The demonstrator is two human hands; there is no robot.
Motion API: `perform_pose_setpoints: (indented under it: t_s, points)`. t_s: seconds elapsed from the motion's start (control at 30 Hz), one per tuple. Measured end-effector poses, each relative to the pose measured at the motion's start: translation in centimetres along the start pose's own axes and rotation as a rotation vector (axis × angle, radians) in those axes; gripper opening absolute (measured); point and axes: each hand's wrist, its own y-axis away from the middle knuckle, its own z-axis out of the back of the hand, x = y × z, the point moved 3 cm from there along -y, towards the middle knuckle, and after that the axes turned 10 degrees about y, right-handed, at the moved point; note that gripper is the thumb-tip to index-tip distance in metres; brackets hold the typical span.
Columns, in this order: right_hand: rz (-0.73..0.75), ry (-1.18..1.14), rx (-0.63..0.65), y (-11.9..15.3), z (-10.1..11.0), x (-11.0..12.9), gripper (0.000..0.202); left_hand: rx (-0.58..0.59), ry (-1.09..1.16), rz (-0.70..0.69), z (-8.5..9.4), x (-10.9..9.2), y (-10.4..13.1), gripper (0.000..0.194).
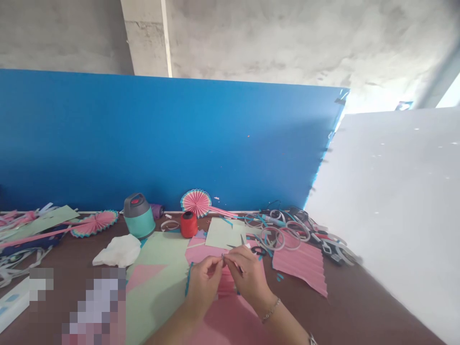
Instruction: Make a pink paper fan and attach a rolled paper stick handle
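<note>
My left hand (204,280) and my right hand (248,274) meet fingertip to fingertip at the middle of the table. Both are closed in a pinch at a tiny dark thing (223,258), too small to name. Below them lies pleated pink paper (226,282) with a blue edging, partly hidden by my hands. Just beyond my right hand, a pair of scissors (242,239) lies with its blades apart and a black handle showing. A red spool of thread (189,225) stands upright beyond my left hand.
Pale green paper (160,297) covers the table to the left. A teal container (139,216), a white cloth (118,251) and paper fans (196,202) lie around. Tape rings (272,238) and a pleated pink sheet (302,263) are at right. A blue partition (161,143) stands behind.
</note>
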Motion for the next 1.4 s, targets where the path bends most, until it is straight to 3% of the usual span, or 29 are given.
perform_pose_setpoints:
  t_s: [0.17, 0.53, 1.1, 1.4]
  points:
    - [0.031, 0.076, 0.003, 0.1, 0.0, 0.5, 0.018, -0.015, -0.040, -0.059, -0.2, -0.1, 0.0, 0.019]
    - [-0.004, 0.004, 0.000, -0.2, 0.1, 0.2, 0.018, -0.007, -0.008, -0.047, 0.0, 0.0, -0.1, 0.019]
    - [0.090, 0.144, -0.066, -0.2, 0.2, 0.9, 0.019, -0.008, -0.066, -0.024, 0.1, 0.5, 0.1, 0.020]
    - [-0.029, 0.070, -0.047, -0.2, 0.2, 0.4, 0.019, 0.004, -0.036, -0.026, 0.0, -0.4, 0.0, 0.020]
